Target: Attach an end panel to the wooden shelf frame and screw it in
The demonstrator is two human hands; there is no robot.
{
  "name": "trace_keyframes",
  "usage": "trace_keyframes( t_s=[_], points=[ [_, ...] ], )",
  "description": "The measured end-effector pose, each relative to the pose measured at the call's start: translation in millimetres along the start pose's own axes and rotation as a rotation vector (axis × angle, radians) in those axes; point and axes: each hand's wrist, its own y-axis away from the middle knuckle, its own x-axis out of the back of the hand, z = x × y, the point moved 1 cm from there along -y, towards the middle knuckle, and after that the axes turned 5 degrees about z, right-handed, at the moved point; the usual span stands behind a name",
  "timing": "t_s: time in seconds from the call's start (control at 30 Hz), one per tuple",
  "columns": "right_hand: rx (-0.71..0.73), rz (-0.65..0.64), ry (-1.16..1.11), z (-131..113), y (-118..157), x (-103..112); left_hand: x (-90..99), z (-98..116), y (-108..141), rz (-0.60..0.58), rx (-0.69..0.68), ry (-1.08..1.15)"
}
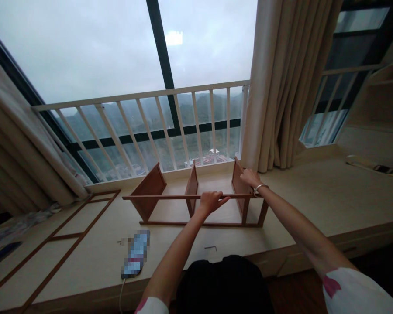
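Observation:
A partly assembled brown wooden shelf (167, 197) lies on its side on the pale window ledge, with three boards standing up from its ladder-like side frame. My left hand (211, 201) is closed over the upper rail near the middle, thumb along the wood. Farther right, my right hand (250, 178), with a bangle at the wrist, grips the edge of the end shelf board (239, 181). Its fingertips are partly hidden. An L-shaped hex key (211, 248) rests on the ledge in front of the shelf.
A second wooden side frame (65, 237) lies flat at the left. Near the front edge is a blurred phone-like object (137, 255) with a white cable. Behind stand a white railing (157, 92) and beige curtains (275, 87). A strap (373, 167) lies far right.

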Motion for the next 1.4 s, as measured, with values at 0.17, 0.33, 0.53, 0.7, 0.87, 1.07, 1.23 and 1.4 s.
trace_keyframes(
  t_s=[0.17, 0.33, 0.53, 0.7, 0.87, 1.07, 1.23, 1.4],
  points=[
    [0.005, -0.008, 0.001, -8.0, 6.4, -2.5, 2.7, 1.0, 0.8, -0.017, 0.006, -0.008],
    [-0.002, -0.01, 0.006, -10.0, 8.0, -3.1, 1.2, 0.3, 0.9, -0.016, 0.002, -0.008],
    [-0.001, -0.014, 0.014, -11.2, 8.6, -5.7, -2.3, -0.9, 0.2, -0.011, -0.006, -0.005],
    [-0.01, -0.001, 0.026, -16.2, 11.8, -4.3, -4.0, -1.5, -0.6, -0.013, -0.006, -0.01],
    [0.007, 0.01, 0.03, -20.6, 19.2, 1.6, -5.4, -2.1, -0.1, -0.021, 0.007, 0.003],
    [-0.013, 0.017, 0.016, -17.7, 19.8, 2.8, -4.6, -1.7, -0.3, -0.038, 0.027, 0.008],
    [-0.039, 0.013, 0.021, -14.7, 13.3, -4.1, -6.3, -2.8, -0.3, -0.031, 0.011, 0.012],
    [-0.032, 0.03, 0.021, -14.1, 16.5, -6.4, -6.8, -2.5, 0.6, -0.031, 0.017, 0.012]
  ],
)
